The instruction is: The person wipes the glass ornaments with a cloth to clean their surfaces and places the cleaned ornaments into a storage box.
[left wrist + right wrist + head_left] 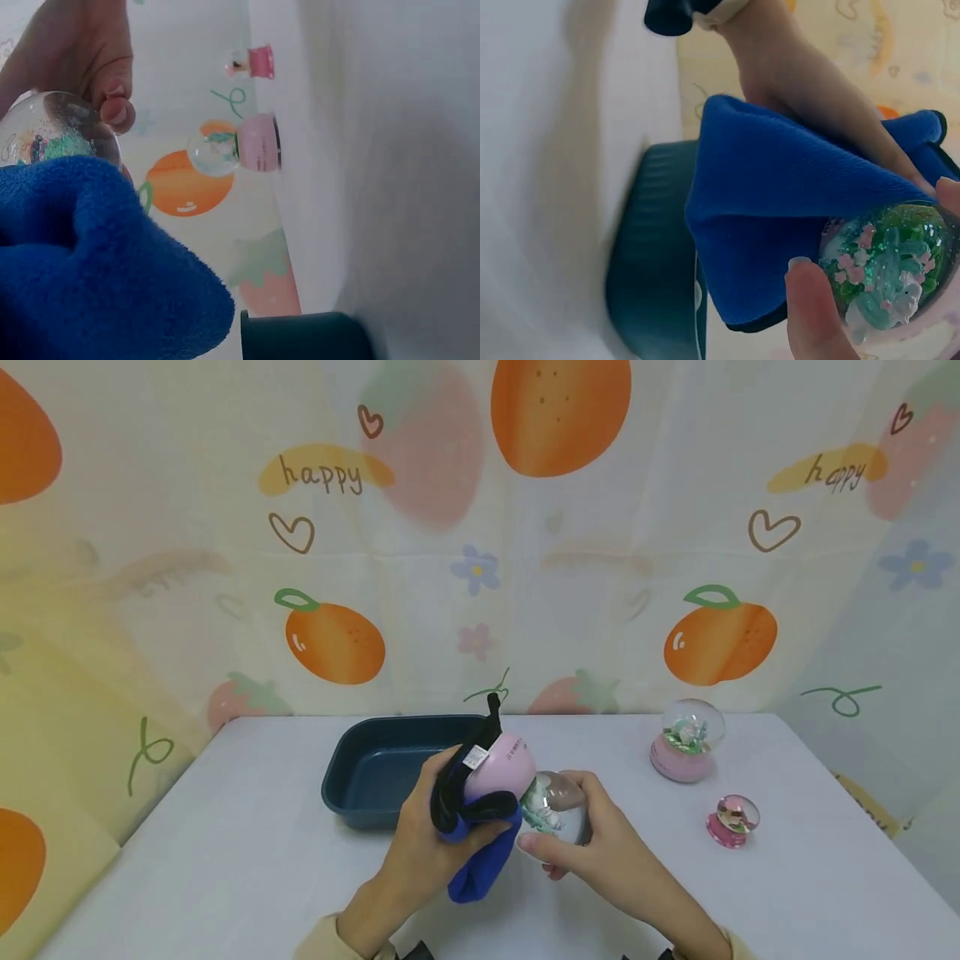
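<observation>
A snow globe (553, 810) with a pink base is held tilted on its side between both hands, over the table. My right hand (600, 847) grips its clear glass ball, thumb in front and fingers behind. In my left hand (427, 835) is a blue cloth (480, 870) with black edging and a white label, bunched against the pink base. Green leaves and small pink flowers show inside the globe (889, 262) in the right wrist view. The cloth (112, 262) hides the base in the left wrist view.
A dark teal tray (360, 777) stands behind my left hand. To the right on the white table (225, 877) are a larger pink-based snow globe (684, 747) and a small one (732, 821). A fruit-print curtain (420, 610) hangs behind the table.
</observation>
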Available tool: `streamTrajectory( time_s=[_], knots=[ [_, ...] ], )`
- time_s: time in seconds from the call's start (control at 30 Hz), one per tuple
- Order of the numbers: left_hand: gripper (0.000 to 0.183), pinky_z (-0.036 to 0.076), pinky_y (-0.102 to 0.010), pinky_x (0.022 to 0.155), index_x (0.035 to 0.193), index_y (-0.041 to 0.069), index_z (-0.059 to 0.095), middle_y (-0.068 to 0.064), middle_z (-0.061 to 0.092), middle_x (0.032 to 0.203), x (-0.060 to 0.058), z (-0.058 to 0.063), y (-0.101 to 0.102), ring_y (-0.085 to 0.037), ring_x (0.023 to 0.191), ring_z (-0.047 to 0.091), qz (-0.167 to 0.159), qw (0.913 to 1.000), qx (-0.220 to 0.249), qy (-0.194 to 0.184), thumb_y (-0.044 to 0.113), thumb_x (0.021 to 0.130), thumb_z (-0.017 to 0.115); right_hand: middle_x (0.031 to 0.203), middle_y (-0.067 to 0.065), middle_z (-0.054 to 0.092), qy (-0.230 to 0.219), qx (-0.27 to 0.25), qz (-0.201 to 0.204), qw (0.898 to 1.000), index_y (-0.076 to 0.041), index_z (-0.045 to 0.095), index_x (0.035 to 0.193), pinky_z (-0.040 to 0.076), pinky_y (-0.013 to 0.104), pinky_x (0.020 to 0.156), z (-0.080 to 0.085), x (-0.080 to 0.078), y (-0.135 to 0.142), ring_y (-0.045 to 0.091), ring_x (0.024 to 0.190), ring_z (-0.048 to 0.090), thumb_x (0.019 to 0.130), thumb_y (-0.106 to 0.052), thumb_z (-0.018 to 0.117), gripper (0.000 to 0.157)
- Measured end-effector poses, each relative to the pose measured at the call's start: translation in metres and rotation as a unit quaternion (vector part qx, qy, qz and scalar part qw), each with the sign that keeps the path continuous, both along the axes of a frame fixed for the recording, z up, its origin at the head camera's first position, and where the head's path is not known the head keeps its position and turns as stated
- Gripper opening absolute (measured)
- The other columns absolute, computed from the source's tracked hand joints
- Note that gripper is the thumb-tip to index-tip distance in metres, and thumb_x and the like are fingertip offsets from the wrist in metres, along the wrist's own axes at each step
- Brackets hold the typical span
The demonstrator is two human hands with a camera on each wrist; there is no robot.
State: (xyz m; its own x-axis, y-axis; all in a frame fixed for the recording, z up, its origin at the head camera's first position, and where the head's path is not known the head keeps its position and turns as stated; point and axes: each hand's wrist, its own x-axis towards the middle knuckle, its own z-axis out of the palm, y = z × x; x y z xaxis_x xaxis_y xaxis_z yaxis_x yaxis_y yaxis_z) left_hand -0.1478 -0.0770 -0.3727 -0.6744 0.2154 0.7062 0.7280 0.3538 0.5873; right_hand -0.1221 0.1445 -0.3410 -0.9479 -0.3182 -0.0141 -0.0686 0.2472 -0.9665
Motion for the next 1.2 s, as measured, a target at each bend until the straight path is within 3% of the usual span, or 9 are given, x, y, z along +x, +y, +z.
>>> streamTrajectory(
  time_s=[0.13,0.27,0.4,0.57,0.73,1.0,1.2],
  knots=[
    [0.062,0.055,-0.032,0.095,0.130,0.005,0.052,-0.010,0.067,0.123,-0.001,0.001,-0.002,-0.024,0.107,0.069,0.016,0.9991,0.016,0.036,0.007,0.077,0.084,0.108,0.015,0.062,-0.001,0.033,-0.009,0.999,-0.008,0.036,0.137,0.055,0.031,0.065,0.000,0.003,-0.002,0.022,0.074,0.065,0.085,-0.032,0.078,0.071],
    [0.042,0.053,-0.023,0.096,0.122,0.001,0.060,-0.014,0.070,0.116,-0.003,0.001,-0.005,-0.023,0.104,0.071,0.012,0.9961,0.050,0.071,-0.003,0.083,0.073,0.115,0.014,0.061,0.007,0.050,-0.029,0.998,-0.011,0.040,0.136,0.053,0.029,0.070,-0.001,0.003,-0.005,0.021,0.086,0.063,0.083,-0.034,0.080,0.070],
    [0.048,0.050,-0.023,0.099,0.126,0.000,0.058,-0.017,0.068,0.120,-0.003,0.002,-0.004,-0.019,0.111,0.067,-0.013,0.9951,0.073,0.066,-0.008,0.081,0.074,0.125,0.012,0.059,0.038,0.063,-0.057,0.996,-0.014,0.043,0.135,0.054,0.030,0.075,-0.003,0.003,-0.008,0.021,0.096,0.060,0.077,-0.035,0.084,0.073],
    [0.066,0.049,-0.026,0.103,0.133,0.001,0.051,-0.016,0.061,0.131,0.000,0.005,-0.003,-0.021,0.118,0.063,-0.024,0.9972,0.047,0.053,0.007,0.077,0.084,0.123,0.009,0.060,0.100,0.077,-0.082,0.989,-0.016,0.046,0.131,0.055,0.028,0.077,-0.006,0.003,-0.008,0.021,0.097,0.059,0.070,-0.036,0.090,0.078],
    [0.054,0.049,-0.025,0.102,0.131,-0.003,0.052,-0.019,0.063,0.128,-0.001,0.008,-0.005,-0.023,0.117,0.064,-0.035,0.9939,0.046,0.094,0.025,0.089,0.073,0.122,0.010,0.060,0.135,0.056,-0.071,0.987,-0.016,0.049,0.129,0.055,0.027,0.073,-0.008,0.002,-0.005,0.025,0.097,0.059,0.071,-0.031,0.089,0.072],
    [0.038,0.050,-0.022,0.100,0.121,-0.006,0.058,-0.020,0.069,0.115,-0.011,0.009,-0.015,-0.015,0.112,0.068,-0.039,0.9869,0.065,0.142,0.021,0.095,0.065,0.120,0.011,0.064,0.155,0.036,-0.082,0.984,-0.013,0.056,0.129,0.055,0.027,0.070,-0.009,-0.005,0.004,0.025,0.096,0.059,0.079,-0.024,0.082,0.058],
    [0.039,0.050,-0.021,0.098,0.119,-0.008,0.060,-0.013,0.071,0.114,-0.021,0.017,-0.032,-0.008,0.110,0.066,-0.033,0.9826,0.083,0.163,0.024,0.097,0.063,0.117,0.013,0.063,0.175,0.022,-0.089,0.980,-0.010,0.056,0.131,0.056,0.027,0.070,-0.009,-0.010,0.009,0.024,0.094,0.058,0.082,-0.019,0.079,0.055]
  ],
)
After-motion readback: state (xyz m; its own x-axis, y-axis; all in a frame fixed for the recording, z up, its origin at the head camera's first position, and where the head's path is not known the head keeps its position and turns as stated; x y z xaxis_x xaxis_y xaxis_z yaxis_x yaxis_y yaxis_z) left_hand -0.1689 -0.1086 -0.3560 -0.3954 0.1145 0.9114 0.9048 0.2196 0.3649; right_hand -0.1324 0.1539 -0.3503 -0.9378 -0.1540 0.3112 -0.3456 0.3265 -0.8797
